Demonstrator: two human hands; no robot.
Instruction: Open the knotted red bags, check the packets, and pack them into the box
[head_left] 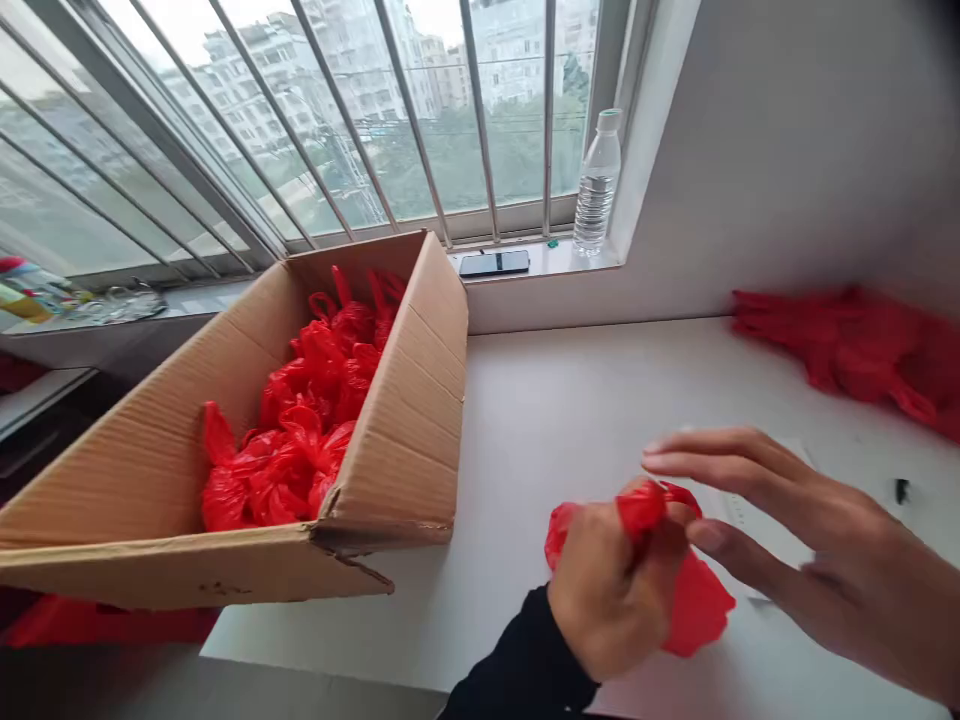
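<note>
A red plastic bag (697, 605) is bunched up over the white table, with my left hand (619, 590) closed around it. Part of the bag pokes out above the fist and part hangs to its right. Close to the bag's upper right side, my right hand (810, 540) has its fingers stretched out and apart, somewhat blurred, holding nothing. To the left, a cardboard box (405, 420) stands open, with several knotted red bags (300, 430) inside it.
More red bags (862, 350) lie at the table's back right, against the wall. On the windowsill are a phone (495, 263) and a water bottle (598, 185). A paper sheet (772, 515) and a small black item (901, 490) are near my right hand.
</note>
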